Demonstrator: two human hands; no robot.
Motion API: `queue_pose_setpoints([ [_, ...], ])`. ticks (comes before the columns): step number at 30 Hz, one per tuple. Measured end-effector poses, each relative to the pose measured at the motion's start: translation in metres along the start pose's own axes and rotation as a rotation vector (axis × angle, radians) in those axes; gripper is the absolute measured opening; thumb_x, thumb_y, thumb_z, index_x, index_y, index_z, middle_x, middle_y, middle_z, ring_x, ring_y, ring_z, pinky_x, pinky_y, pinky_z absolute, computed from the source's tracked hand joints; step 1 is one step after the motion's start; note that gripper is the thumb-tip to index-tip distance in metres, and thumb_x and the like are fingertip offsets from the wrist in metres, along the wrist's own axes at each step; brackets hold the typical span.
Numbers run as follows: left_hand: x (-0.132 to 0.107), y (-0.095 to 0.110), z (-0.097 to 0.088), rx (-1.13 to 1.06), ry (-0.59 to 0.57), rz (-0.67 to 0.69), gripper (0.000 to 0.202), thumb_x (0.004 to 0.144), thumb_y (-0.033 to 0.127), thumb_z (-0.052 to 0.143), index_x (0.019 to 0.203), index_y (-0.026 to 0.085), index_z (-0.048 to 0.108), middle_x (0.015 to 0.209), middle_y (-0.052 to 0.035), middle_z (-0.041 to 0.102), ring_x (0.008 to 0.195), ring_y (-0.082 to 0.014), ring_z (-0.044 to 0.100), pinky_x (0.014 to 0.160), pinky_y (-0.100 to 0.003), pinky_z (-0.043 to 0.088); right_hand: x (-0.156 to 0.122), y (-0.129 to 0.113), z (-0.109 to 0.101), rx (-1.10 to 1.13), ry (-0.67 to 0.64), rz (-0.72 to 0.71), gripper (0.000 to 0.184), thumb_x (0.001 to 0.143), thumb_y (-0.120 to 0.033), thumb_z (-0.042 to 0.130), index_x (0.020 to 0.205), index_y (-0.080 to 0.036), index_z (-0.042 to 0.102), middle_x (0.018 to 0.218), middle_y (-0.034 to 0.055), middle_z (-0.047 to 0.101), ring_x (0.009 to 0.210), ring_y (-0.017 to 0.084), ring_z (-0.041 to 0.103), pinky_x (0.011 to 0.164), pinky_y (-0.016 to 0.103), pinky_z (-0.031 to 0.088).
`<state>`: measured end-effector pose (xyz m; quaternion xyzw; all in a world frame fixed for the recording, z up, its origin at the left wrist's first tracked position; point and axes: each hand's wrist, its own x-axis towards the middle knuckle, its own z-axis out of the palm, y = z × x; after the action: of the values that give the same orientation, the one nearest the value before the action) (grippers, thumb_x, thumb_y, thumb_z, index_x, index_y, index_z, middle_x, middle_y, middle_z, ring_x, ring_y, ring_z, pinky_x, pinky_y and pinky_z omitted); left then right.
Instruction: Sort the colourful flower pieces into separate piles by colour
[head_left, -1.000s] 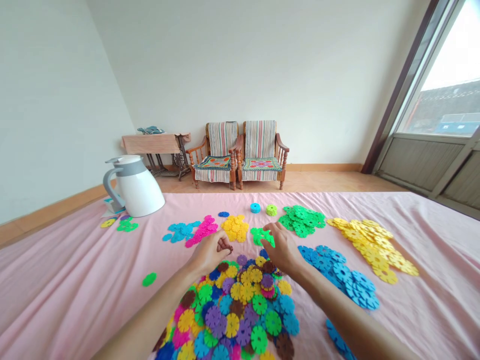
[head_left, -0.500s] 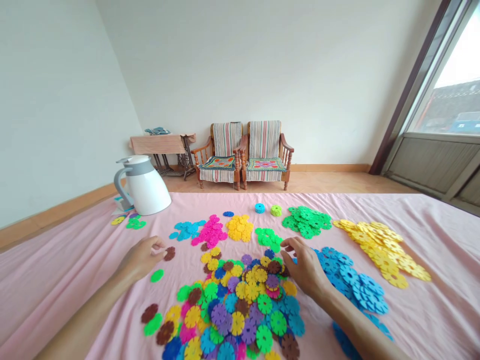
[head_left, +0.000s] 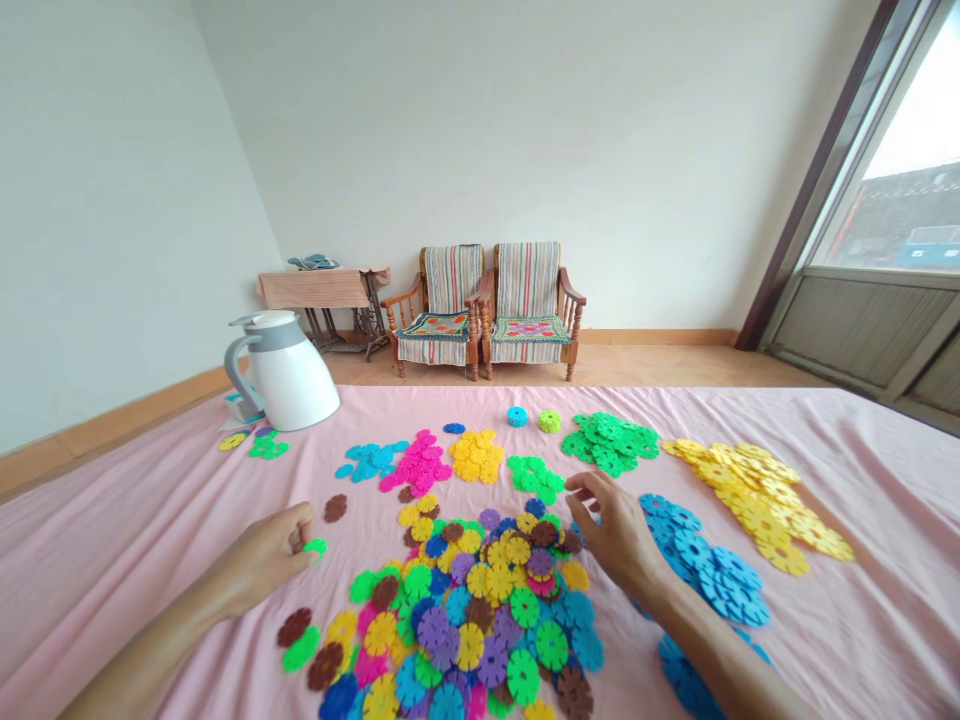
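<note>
A mixed pile of coloured snowflake discs (head_left: 472, 610) lies on the pink cloth (head_left: 150, 540) in front of me. My left hand (head_left: 274, 550) is curled with its fingertips on a lone green disc (head_left: 315, 547) left of the pile. A single brown disc (head_left: 335, 507) lies just beyond it. My right hand (head_left: 615, 530) hovers palm down at the pile's right edge, fingers loosely spread, beside the blue discs (head_left: 705, 570). Nothing shows in the right hand.
Sorted heaps lie further back: light blue (head_left: 371, 460), pink (head_left: 420, 465), yellow (head_left: 476, 455), light green (head_left: 536, 475), dark green (head_left: 611, 440), and a long yellow heap (head_left: 757, 500). A white jug (head_left: 289, 370) stands at the left. Two armchairs (head_left: 484, 310) stand by the wall.
My left hand carried a brown disc leftward, left it on the cloth, then drew back onto the lone green disc. My right hand shifted slightly right from the pile's top.
</note>
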<state>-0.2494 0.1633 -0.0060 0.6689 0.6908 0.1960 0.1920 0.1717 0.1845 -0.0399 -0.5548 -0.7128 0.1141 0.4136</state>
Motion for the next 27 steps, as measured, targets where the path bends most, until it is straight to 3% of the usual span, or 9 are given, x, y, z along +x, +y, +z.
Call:
queue_pose_setpoints([
  [3,0.008,0.036,0.011,-0.185,-0.064,0.017,0.018,0.06,0.035,0.054,0.066,0.022,0.043,0.056,0.0071,0.046,0.052,-0.0129,0.049,0.049,-0.023,0.04,0.001,0.0,-0.001,0.013,0.003,0.001,0.017,0.082,-0.024,0.043,0.086,-0.019,0.058,0.084,0.0042,0.062,0.072,0.017,0.062,0.065,0.029,0.048],
  [7,0.027,0.099,0.047,-0.338,-0.217,0.105,0.014,0.06,0.025,0.053,0.073,0.019,0.049,0.059,0.0049,0.053,0.052,-0.0133,0.055,0.045,-0.022,0.041,0.001,0.001,-0.003,0.022,0.007,-0.007,0.016,0.082,-0.023,0.043,0.085,-0.018,0.058,0.082,0.0041,0.061,0.072,0.017,0.061,0.066,0.03,0.047],
  [11,0.053,0.149,0.088,-0.39,-0.193,0.197,0.011,0.062,0.02,0.056,0.07,0.018,0.049,0.057,0.005,0.052,0.05,-0.0115,0.057,0.047,-0.021,0.044,0.0,-0.001,-0.005,0.019,0.008,-0.015,0.017,0.083,-0.022,0.043,0.084,-0.018,0.059,0.08,0.0037,0.061,0.073,0.017,0.061,0.067,0.029,0.046],
  [14,0.069,0.169,0.104,-0.414,-0.153,0.225,0.013,0.071,0.023,0.052,0.082,0.017,0.051,0.069,0.0006,0.059,0.055,-0.0122,0.062,0.048,-0.021,0.046,0.0,-0.001,-0.006,0.016,0.009,-0.015,0.018,0.083,-0.022,0.042,0.084,-0.018,0.059,0.08,0.0038,0.06,0.073,0.017,0.061,0.067,0.029,0.046],
  [17,0.075,0.17,0.107,-0.388,-0.099,0.246,0.019,0.077,0.027,0.049,0.092,0.016,0.053,0.087,-0.0052,0.063,0.061,-0.0128,0.064,0.049,-0.022,0.047,0.0,0.0,-0.005,0.018,0.005,-0.013,0.018,0.084,-0.022,0.042,0.083,-0.017,0.059,0.08,0.004,0.06,0.073,0.017,0.06,0.067,0.029,0.045],
  [22,0.066,0.145,0.098,-0.204,-0.081,0.292,0.014,0.069,0.015,0.052,0.077,0.016,0.064,0.066,-0.001,0.063,0.06,-0.0153,0.061,0.055,-0.024,0.043,-0.001,0.0,-0.003,0.028,-0.009,-0.014,0.017,0.084,-0.021,0.043,0.082,-0.018,0.059,0.08,0.0037,0.06,0.073,0.017,0.06,0.067,0.029,0.045],
  [27,0.055,0.115,0.078,-0.021,-0.05,0.325,0.019,0.064,0.007,0.051,0.069,0.018,0.065,0.068,-0.0003,0.062,0.065,-0.0158,0.057,0.062,-0.025,0.04,-0.001,0.0,-0.002,0.031,-0.029,-0.023,0.016,0.083,-0.02,0.043,0.082,-0.018,0.059,0.078,0.0029,0.06,0.072,0.017,0.06,0.067,0.028,0.045],
])
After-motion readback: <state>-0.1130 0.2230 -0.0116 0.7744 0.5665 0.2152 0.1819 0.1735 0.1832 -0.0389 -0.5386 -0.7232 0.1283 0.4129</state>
